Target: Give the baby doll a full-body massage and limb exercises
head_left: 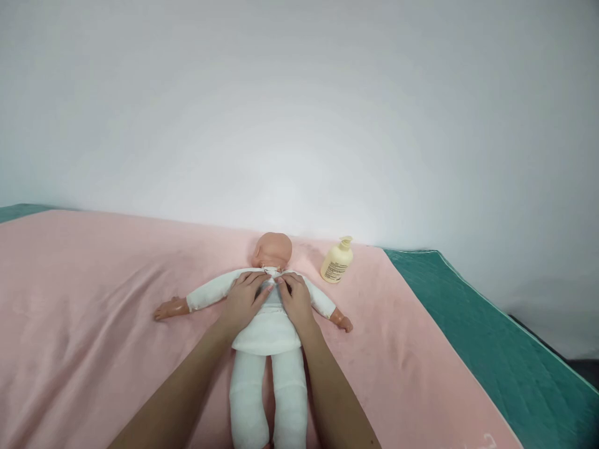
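A baby doll [266, 337] with a white cloth body lies stretched out, its bald head [274, 249] toward the wall and its arms spread to both sides. No facial features show on the head. My left hand [246, 299] rests on the left side of the doll's upper torso, fingers extended over the cloth. On the right side of the same torso lies my right hand [296, 298], its fingers pointing inward near the neck. The thumbs are close to each other at the middle. Neither hand holds anything that I can see.
A pale yellow pump bottle [337, 262] stands upright to the right of the doll's head. Under everything spreads a wrinkled pink blanket [103, 324], over a green mattress [449, 312] that shows at the right. A plain white wall [281, 125] rises behind.
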The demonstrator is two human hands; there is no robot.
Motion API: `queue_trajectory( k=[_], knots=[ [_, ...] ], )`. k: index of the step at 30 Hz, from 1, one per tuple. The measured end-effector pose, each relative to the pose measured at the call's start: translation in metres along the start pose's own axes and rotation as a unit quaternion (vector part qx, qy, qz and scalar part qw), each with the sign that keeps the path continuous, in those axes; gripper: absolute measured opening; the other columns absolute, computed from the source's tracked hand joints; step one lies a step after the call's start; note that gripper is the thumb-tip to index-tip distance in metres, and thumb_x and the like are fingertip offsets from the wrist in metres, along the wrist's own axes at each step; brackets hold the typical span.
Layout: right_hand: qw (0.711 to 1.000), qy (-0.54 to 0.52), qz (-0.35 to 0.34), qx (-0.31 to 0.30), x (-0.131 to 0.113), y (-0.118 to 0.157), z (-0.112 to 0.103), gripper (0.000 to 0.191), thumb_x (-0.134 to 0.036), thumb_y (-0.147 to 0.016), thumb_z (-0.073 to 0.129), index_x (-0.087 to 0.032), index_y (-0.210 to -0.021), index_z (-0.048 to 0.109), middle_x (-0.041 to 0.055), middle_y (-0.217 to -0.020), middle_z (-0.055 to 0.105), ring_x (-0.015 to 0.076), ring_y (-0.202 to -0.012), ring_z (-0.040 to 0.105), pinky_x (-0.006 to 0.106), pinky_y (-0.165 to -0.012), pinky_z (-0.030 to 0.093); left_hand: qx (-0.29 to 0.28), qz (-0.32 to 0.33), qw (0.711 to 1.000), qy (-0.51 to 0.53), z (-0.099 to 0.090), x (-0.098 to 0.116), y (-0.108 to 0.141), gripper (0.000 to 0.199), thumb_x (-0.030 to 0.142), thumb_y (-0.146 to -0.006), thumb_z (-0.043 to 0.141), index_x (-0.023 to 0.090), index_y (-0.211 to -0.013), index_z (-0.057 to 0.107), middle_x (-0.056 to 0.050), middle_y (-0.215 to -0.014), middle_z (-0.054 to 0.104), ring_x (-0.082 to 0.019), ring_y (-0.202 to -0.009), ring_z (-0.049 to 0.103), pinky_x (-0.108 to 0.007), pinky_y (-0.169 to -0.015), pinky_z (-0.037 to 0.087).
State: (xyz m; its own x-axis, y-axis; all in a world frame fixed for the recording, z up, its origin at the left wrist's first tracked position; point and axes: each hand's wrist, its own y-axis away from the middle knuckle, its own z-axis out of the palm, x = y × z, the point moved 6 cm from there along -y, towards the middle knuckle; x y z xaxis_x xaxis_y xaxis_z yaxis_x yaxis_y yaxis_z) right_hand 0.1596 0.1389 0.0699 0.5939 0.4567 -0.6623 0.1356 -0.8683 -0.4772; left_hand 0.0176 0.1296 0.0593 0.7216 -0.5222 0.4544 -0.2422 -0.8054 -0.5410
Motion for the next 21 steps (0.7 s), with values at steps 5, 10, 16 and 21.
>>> queue_trajectory(
  k=[5,10,16,21],
  knots=[
    [1.0,0.008,-0.005,-0.018,0.0014,-0.0019,0.0048,0.026,-0.019,-0.092,0.046,-0.019,-0.084,0.07,0.0074,-0.092,0.069,0.0205,-0.093,0.058,0.035,-0.091,0.039,-0.012,-0.007,1.0,0.003,0.0003,-0.0007,-0.0007,0.037,0.044,-0.095,0.041,0.022,-0.112,0.065,-0.006,-0.115,0.067,-0.025,-0.112,0.054,-0.044,-0.099,0.04],
    [1.0,0.005,-0.016,-0.01,-0.0018,0.0003,0.0016,0.024,-0.018,-0.092,0.046,-0.018,-0.092,0.07,0.0082,-0.099,0.068,0.0207,-0.101,0.057,0.035,-0.094,0.04,-0.001,-0.005,1.0,0.003,0.0013,-0.0028,0.0009,0.037,0.043,-0.096,0.04,0.022,-0.118,0.062,-0.005,-0.121,0.065,-0.025,-0.116,0.052,-0.044,-0.101,0.039],
    [0.999,0.005,-0.029,-0.026,-0.0038,0.0011,0.0025,0.028,-0.021,-0.093,0.045,-0.017,-0.109,0.068,0.0102,-0.112,0.067,0.0219,-0.11,0.055,0.038,-0.1,0.039,0.004,-0.006,1.0,0.009,0.0018,-0.0037,0.0014,0.038,0.042,-0.096,0.039,0.021,-0.119,0.061,-0.006,-0.123,0.064,-0.025,-0.117,0.052,-0.044,-0.102,0.039],
    [0.999,0.005,-0.029,-0.031,-0.0038,-0.0003,0.0036,0.029,-0.021,-0.093,0.045,-0.017,-0.106,0.07,0.0103,-0.109,0.069,0.0225,-0.108,0.057,0.039,-0.099,0.039,-0.012,-0.01,1.0,0.012,0.0021,-0.0038,0.0,0.04,0.044,-0.096,0.039,0.019,-0.118,0.062,-0.007,-0.12,0.066,-0.025,-0.115,0.053,-0.045,-0.1,0.04]
  ],
)
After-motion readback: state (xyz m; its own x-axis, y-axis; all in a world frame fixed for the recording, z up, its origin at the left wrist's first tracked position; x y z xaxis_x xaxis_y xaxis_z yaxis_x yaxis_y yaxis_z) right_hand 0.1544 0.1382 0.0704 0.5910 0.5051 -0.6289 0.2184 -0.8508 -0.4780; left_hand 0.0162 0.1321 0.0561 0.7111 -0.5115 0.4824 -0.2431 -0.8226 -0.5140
